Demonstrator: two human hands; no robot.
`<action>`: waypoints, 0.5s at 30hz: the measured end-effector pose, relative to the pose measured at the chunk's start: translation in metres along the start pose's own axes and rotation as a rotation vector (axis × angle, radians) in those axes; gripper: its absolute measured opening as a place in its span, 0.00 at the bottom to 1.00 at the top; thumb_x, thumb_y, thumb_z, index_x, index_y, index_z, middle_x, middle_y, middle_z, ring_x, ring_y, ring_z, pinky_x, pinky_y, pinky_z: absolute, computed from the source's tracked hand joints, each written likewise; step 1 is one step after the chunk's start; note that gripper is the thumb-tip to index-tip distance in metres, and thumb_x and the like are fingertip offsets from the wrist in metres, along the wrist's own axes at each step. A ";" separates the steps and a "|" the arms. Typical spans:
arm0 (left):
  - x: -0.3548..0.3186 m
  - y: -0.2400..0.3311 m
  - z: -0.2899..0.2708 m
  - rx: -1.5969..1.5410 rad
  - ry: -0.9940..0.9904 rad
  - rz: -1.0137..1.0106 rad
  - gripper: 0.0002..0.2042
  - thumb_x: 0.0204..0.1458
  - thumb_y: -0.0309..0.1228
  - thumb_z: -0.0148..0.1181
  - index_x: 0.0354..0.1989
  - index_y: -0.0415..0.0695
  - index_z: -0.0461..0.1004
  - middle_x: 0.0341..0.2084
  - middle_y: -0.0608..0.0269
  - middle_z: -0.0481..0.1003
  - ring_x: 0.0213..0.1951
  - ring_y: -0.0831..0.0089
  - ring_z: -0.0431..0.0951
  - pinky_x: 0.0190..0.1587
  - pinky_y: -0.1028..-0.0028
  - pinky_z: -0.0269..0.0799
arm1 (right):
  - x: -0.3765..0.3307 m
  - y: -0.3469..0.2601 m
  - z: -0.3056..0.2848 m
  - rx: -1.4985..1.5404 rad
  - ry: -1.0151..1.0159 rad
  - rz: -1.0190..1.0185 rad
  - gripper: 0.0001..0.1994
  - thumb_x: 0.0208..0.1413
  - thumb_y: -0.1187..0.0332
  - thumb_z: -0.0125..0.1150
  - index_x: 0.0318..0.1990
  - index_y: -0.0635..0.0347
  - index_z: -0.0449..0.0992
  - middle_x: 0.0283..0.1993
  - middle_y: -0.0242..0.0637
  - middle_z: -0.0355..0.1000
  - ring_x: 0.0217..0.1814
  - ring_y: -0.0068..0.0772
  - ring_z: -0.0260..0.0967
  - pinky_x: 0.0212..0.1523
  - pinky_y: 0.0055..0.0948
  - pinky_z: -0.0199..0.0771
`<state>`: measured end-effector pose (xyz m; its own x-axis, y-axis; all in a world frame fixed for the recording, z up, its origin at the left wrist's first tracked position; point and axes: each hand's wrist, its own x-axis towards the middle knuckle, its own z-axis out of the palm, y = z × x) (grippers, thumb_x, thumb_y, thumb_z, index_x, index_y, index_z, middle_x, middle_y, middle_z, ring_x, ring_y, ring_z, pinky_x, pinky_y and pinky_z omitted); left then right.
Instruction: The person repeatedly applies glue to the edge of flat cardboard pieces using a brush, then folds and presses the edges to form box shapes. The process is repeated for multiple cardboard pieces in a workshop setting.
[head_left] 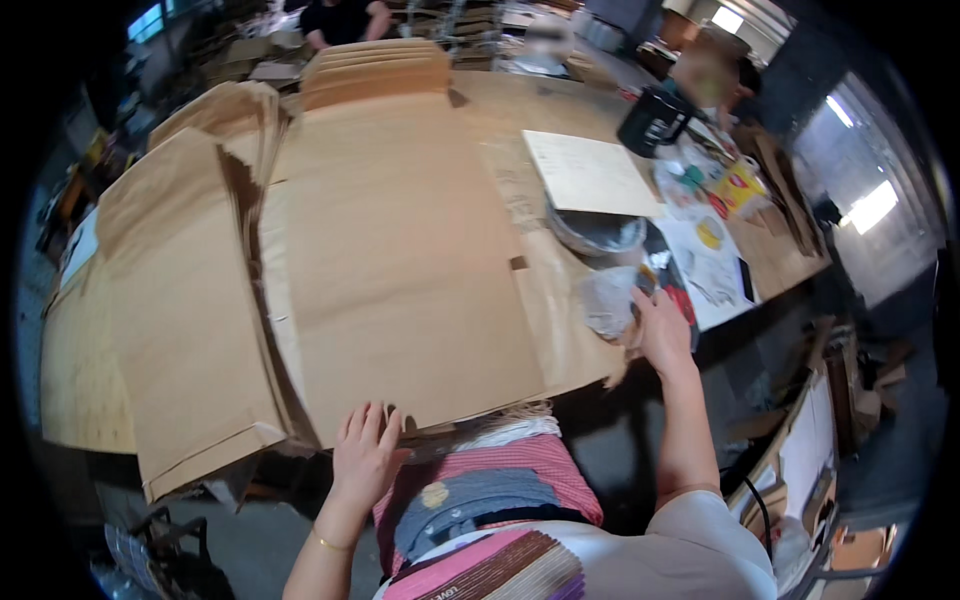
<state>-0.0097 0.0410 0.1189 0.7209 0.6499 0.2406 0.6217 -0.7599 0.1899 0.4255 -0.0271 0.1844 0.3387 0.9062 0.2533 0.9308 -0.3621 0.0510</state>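
Observation:
My left hand (368,452) lies at the near edge of a large brown kraft paper sheet (400,250), its fingers spread and empty on the paper. At the sheet's far end, several brown paper layers (375,75) are fanned in steps. My right hand (662,335) is closed at the table's near right, gripping something I cannot make out. Beside its fingers lies a whitish, translucent crumpled piece (608,303). Just beyond it stands a round tub (597,235), partly covered by a pale flat board (590,172).
Another stack of brown paper (185,290) overhangs the table's near edge at left. On the right are a dark mug (652,122), a yellow packet (740,187) and a white sheet (705,265). A person (345,22) is across the table.

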 end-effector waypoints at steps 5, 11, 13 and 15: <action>0.052 0.014 0.045 0.033 -0.083 0.108 0.35 0.36 0.48 0.67 0.56 0.50 0.67 0.58 0.46 0.62 0.60 0.49 0.60 0.62 0.51 0.52 | -0.032 0.045 0.050 0.048 0.024 -0.095 0.25 0.41 0.76 0.61 0.52 0.48 0.73 0.34 0.43 0.65 0.36 0.45 0.69 0.34 0.39 0.71; 0.054 0.001 0.049 0.041 -0.163 0.067 0.37 0.41 0.57 0.58 0.59 0.49 0.66 0.60 0.44 0.60 0.62 0.45 0.57 0.64 0.48 0.48 | 0.027 0.034 0.007 0.950 0.429 0.322 0.07 0.49 0.73 0.66 0.33 0.65 0.76 0.31 0.34 0.77 0.30 0.19 0.71 0.30 0.23 0.71; 0.062 0.002 0.050 0.021 -0.135 0.070 0.37 0.41 0.58 0.56 0.59 0.48 0.66 0.60 0.44 0.60 0.62 0.45 0.57 0.64 0.48 0.48 | 0.075 0.044 0.006 0.963 0.473 0.246 0.07 0.51 0.71 0.64 0.33 0.65 0.75 0.26 0.35 0.75 0.27 0.18 0.70 0.28 0.21 0.69; 0.068 0.008 0.047 0.041 -0.124 0.090 0.36 0.42 0.56 0.57 0.58 0.46 0.66 0.58 0.44 0.61 0.61 0.46 0.58 0.62 0.49 0.50 | 0.118 0.055 0.030 1.015 0.340 0.339 0.10 0.51 0.66 0.64 0.31 0.66 0.75 0.21 0.36 0.73 0.22 0.21 0.69 0.24 0.24 0.68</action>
<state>0.0585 0.0796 0.0917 0.8048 0.5780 0.1354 0.5632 -0.8155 0.1337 0.5211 0.0666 0.1883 0.6852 0.6315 0.3630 0.5310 -0.0921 -0.8423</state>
